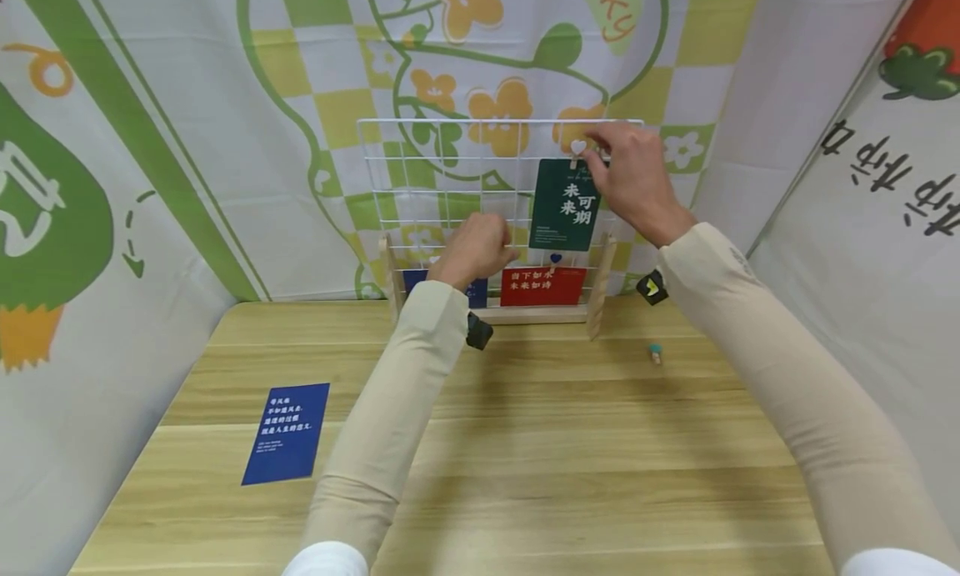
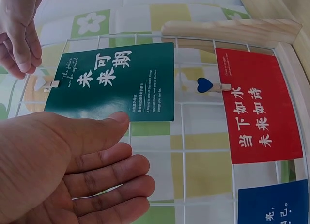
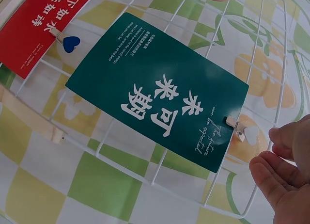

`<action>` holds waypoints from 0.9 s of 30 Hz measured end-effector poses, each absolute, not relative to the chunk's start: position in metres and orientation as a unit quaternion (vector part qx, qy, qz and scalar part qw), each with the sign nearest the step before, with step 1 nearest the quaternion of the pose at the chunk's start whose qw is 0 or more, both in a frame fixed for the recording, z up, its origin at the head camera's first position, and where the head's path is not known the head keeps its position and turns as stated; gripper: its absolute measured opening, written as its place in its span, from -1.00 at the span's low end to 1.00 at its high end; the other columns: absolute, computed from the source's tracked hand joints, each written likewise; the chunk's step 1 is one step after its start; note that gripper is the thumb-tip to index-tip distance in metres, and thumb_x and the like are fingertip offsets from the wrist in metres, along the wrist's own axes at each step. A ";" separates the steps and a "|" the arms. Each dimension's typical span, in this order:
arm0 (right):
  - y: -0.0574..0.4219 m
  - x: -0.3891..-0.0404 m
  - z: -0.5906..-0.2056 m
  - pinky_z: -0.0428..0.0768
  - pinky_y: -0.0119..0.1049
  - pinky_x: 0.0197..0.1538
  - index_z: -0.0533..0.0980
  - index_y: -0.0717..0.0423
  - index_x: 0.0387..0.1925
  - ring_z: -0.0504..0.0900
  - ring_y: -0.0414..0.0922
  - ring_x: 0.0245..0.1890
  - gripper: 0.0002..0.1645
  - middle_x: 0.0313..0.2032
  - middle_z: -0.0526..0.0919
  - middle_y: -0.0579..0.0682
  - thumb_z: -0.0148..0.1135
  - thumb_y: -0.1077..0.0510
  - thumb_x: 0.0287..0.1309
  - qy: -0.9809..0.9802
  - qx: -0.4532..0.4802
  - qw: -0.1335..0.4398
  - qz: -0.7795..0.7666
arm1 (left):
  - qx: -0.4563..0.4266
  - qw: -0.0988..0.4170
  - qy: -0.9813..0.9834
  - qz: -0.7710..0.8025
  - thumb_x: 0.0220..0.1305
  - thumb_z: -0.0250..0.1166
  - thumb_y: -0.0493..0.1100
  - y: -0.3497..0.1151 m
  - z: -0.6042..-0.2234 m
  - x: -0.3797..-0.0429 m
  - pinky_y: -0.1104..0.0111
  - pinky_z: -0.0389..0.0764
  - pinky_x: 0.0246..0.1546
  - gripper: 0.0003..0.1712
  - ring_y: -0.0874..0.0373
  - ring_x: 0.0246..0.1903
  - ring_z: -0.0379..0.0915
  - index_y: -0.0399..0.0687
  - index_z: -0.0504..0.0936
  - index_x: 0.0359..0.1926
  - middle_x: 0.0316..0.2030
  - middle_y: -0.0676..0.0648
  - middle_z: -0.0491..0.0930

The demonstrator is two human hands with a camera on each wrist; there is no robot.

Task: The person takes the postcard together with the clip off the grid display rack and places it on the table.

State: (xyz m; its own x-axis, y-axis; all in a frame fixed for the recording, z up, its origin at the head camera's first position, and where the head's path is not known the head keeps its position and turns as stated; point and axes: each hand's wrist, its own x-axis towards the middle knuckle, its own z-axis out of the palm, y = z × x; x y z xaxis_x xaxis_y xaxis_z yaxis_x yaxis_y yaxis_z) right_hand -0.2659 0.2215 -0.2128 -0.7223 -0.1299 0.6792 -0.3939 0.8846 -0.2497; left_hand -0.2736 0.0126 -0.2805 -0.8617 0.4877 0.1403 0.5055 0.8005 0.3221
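Note:
A green card (image 1: 566, 205) with white characters hangs on the white wire grid (image 1: 420, 192), clipped at its top by a small clothespin with a white heart (image 3: 244, 132). My right hand (image 1: 636, 172) is beside that clothespin, its thumb and fingertips just past the heart and holding nothing. My left hand (image 1: 472, 247) is in front of the grid, left of the green card, fingers loosely bent around nothing. In the left wrist view its thumb overlaps the card's edge. Below hangs a red card (image 2: 261, 105), held by a clothespin with a blue heart (image 2: 205, 85).
Wooden feet (image 1: 600, 288) support the grid on the wood-grain table (image 1: 570, 443). A blue card (image 2: 276, 204) sits low on the grid, left of the red one. Another blue card (image 1: 287, 433) lies on the table at left. A small teal-topped clothespin (image 1: 656, 354) lies at right.

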 end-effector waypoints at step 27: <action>0.217 -0.274 -0.209 0.41 -0.06 0.17 0.55 0.22 -0.05 0.59 0.11 -0.01 -0.69 -0.06 0.64 0.19 0.14 0.19 0.20 -0.920 0.152 0.322 0.161 | -0.240 0.010 -0.953 -0.185 0.20 0.23 -0.04 0.026 -0.276 -0.280 0.39 0.15 -0.66 -0.74 0.20 -0.66 0.14 -0.11 0.57 -0.50 -0.68 0.02 0.28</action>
